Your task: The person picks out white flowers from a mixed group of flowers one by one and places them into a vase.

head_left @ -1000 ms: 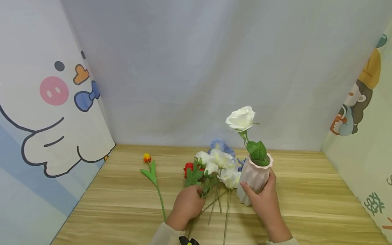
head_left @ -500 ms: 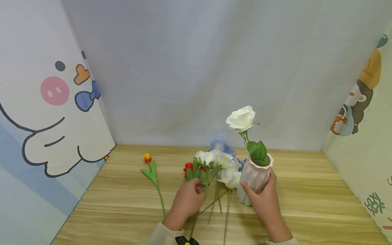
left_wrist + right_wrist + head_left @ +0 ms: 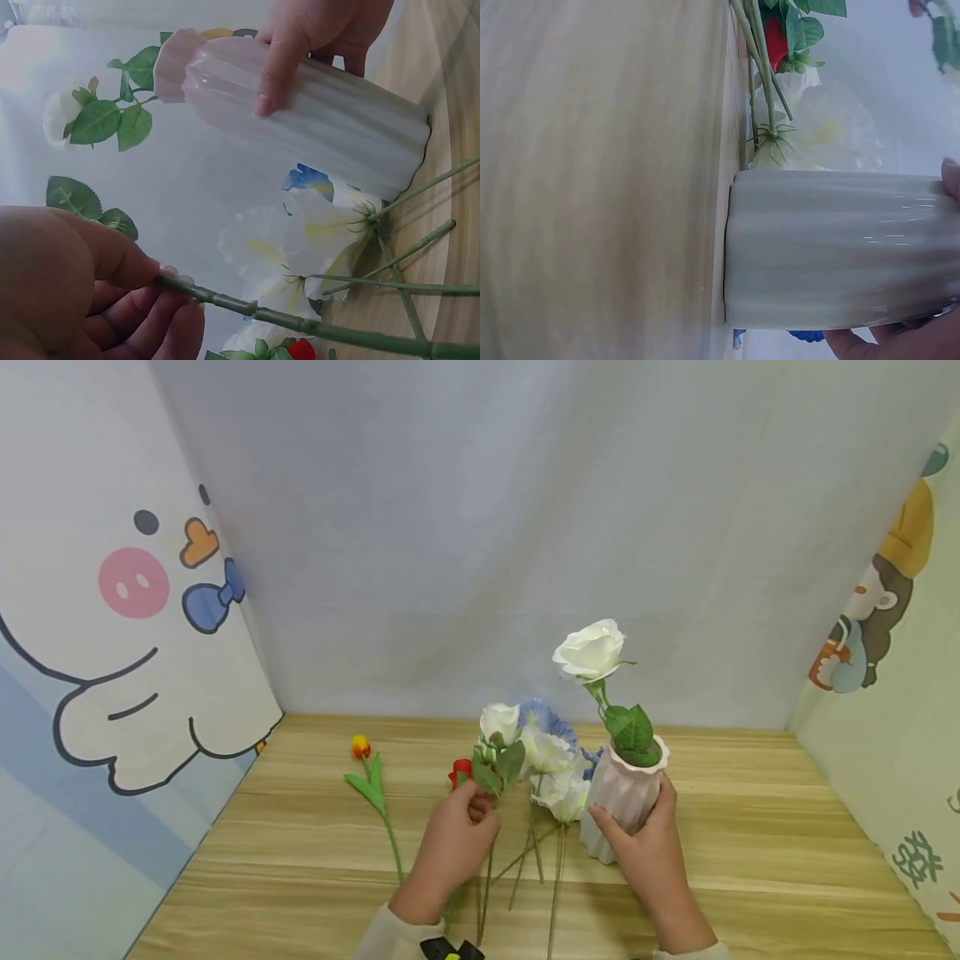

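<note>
My left hand point(image 3: 456, 839) pinches the green stem point(image 3: 247, 307) of a white rose point(image 3: 500, 722), whose bloom and leaves rise above the fingers in the head view. My right hand point(image 3: 651, 852) grips the side of a pale pink fluted vase point(image 3: 618, 797), which stands on the table. One white rose point(image 3: 592, 650) with green leaves is in the vase, its bloom leaning left. Between the hands lie white flowers with yellowish centres point(image 3: 564, 795), blue flowers point(image 3: 558, 724) behind them, and a red flower point(image 3: 460, 771) partly hidden by the left hand.
An orange-yellow tulip point(image 3: 361, 747) lies on the wooden table point(image 3: 757, 835) left of my left hand. Loose stems point(image 3: 557, 893) cross in front of the vase. A grey cloth backdrop point(image 3: 420, 552) hangs behind, with printed cloths at both sides.
My left hand has raised the white rose from among the lying flowers, and its bloom now stands higher and more upright. The right hand and vase have stayed in place.
</note>
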The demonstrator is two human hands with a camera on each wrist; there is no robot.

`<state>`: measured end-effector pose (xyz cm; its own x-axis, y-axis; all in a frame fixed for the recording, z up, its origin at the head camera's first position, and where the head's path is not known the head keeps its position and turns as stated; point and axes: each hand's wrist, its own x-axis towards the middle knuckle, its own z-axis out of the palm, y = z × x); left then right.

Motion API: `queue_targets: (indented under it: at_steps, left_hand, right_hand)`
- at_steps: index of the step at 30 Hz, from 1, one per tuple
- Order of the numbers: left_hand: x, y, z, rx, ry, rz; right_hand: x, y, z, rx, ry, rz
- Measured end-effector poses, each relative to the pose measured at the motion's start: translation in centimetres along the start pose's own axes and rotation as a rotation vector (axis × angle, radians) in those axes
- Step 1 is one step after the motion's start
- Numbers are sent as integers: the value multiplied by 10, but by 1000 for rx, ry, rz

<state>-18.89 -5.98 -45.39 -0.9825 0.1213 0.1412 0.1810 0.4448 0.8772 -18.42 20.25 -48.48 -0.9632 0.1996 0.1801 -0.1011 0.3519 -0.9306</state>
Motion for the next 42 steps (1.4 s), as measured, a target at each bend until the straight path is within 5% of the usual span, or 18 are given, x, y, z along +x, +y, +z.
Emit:
queue_targets:
  at_steps: [21, 34, 42]
  left_hand:
    - [-4, 14, 4, -216, 113, 76]
    - [-2, 29, 12, -408, 227, 281]
    - [11, 40, 10, -372, 247, 344]
  right_hand:
    - [0, -2, -1, 10, -6, -20]
    - [0, -4, -1, -6, -12, -3]
    - [-1, -4, -1, 1, -9, -14]
